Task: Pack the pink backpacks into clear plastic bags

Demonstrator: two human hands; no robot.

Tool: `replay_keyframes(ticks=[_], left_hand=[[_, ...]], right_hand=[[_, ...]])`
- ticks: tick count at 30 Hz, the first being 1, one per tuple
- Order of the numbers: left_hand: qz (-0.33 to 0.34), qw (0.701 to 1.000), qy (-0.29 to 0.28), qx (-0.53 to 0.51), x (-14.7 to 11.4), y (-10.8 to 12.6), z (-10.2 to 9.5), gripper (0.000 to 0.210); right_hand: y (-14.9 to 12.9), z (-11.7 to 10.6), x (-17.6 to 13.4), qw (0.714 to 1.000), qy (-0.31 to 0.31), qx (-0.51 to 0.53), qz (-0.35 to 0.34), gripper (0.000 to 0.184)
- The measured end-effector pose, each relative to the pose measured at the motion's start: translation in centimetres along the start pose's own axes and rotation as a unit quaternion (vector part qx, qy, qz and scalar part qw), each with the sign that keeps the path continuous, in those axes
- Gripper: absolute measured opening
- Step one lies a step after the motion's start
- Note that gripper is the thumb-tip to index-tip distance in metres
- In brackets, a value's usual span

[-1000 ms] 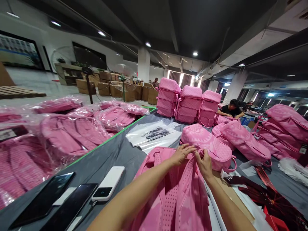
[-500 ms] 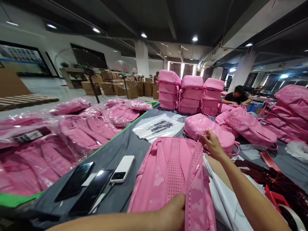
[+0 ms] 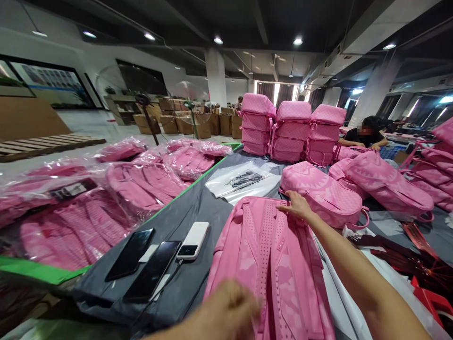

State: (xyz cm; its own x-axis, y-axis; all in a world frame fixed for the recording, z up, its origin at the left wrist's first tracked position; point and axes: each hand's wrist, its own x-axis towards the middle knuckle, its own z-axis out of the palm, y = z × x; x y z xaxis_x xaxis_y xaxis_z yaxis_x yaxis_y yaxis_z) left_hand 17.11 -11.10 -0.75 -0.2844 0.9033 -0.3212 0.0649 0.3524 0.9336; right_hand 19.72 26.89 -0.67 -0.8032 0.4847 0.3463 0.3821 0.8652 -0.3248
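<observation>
A pink camouflage backpack (image 3: 239, 264) lies in front of me with its strap side up. Its two dotted shoulder straps run lengthwise along the back panel. At the top end of the right strap, my right hand (image 3: 299, 206) rests with fingers stretched out and the thumb apart. My left hand (image 3: 230, 307) is smeared by motion over the lower part of the backpack, and its fingers cannot be made out clearly. Just beyond my right hand lies another pink backpack (image 3: 318, 189). White printed plastic bags (image 3: 240, 179) lie past the top of the near backpack.
Two dark phones (image 3: 130, 252) and a white power bank (image 3: 194, 240) with a cable lie on the grey-covered table (image 3: 187, 203). Bagged pink backpacks (image 3: 138, 186) fill the left side beyond a green edge. Stacked backpacks (image 3: 256, 125) stand behind. A co-worker (image 3: 366, 134) leans over at right.
The right strap, held up before, now lies flat on the backpack. My right hand has loosened its pinch and spread its fingers. My left hand has come off the strap's lower part. The view has shifted.
</observation>
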Motion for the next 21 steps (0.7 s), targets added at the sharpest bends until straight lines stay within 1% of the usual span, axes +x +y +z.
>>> replay_keyframes(ticks=[1,2,3,4,5,6,7,8,10,12,15,18,19,21], left_hand=[[0.053,0.995,0.047,0.076,2.2,1.4,-2.3,0.053],[0.123,0.971,0.150,0.143,4.7,2.7,-4.5,0.047],[0.160,0.941,0.233,0.187,7.5,3.9,-6.6,0.047],[0.145,0.917,0.298,0.222,10.4,4.8,-8.5,0.053],[0.129,0.909,0.324,0.227,13.2,5.4,-9.8,0.057],[0.125,0.905,0.335,0.230,15.7,5.8,-10.8,0.056],[0.127,0.903,0.335,0.235,17.9,5.9,-11.2,0.052],[0.140,0.903,0.327,0.240,19.7,5.7,-11.2,0.047],[0.188,0.895,0.306,0.264,21.8,5.0,-10.3,0.034],[0.240,0.879,0.293,0.290,22.3,3.8,-8.8,0.026],[0.293,0.850,0.308,0.312,21.0,1.8,-7.1,0.027],[0.302,0.831,0.335,0.326,19.2,-0.2,-6.0,0.031],[0.299,0.829,0.336,0.332,18.5,-0.9,-5.7,0.030],[0.288,0.832,0.321,0.349,17.3,-2.3,-5.2,0.027]], right_hand=[[0.1,0.8,-0.3,1.000,0.009,0.002,-0.001,0.057],[0.0,1.6,-0.6,1.000,0.021,0.005,-0.006,0.053],[0.0,2.4,-1.1,0.999,0.037,0.009,-0.013,0.049],[-0.1,3.2,-1.5,0.998,0.057,0.013,-0.021,0.046],[-0.1,3.8,-2.0,0.996,0.078,0.018,-0.030,0.045],[-0.1,4.3,-2.4,0.994,0.098,0.024,-0.039,0.044],[0.1,4.7,-2.8,0.992,0.116,0.030,-0.048,0.044],[0.3,4.9,-3.1,0.989,0.130,0.037,-0.057,0.043],[0.7,4.9,-3.6,0.985,0.152,0.050,-0.071,0.041],[1.1,4.7,-4.3,0.981,0.164,0.060,-0.082,0.038],[1.1,4.2,-5.9,0.980,0.156,0.067,-0.103,0.035],[0.6,3.8,-8.6,0.983,0.113,0.047,-0.134,0.036],[0.5,3.8,-9.7,0.984,0.099,0.038,-0.140,0.037],[0.1,3.7,-12.1,0.987,0.076,0.027,-0.136,0.039]])
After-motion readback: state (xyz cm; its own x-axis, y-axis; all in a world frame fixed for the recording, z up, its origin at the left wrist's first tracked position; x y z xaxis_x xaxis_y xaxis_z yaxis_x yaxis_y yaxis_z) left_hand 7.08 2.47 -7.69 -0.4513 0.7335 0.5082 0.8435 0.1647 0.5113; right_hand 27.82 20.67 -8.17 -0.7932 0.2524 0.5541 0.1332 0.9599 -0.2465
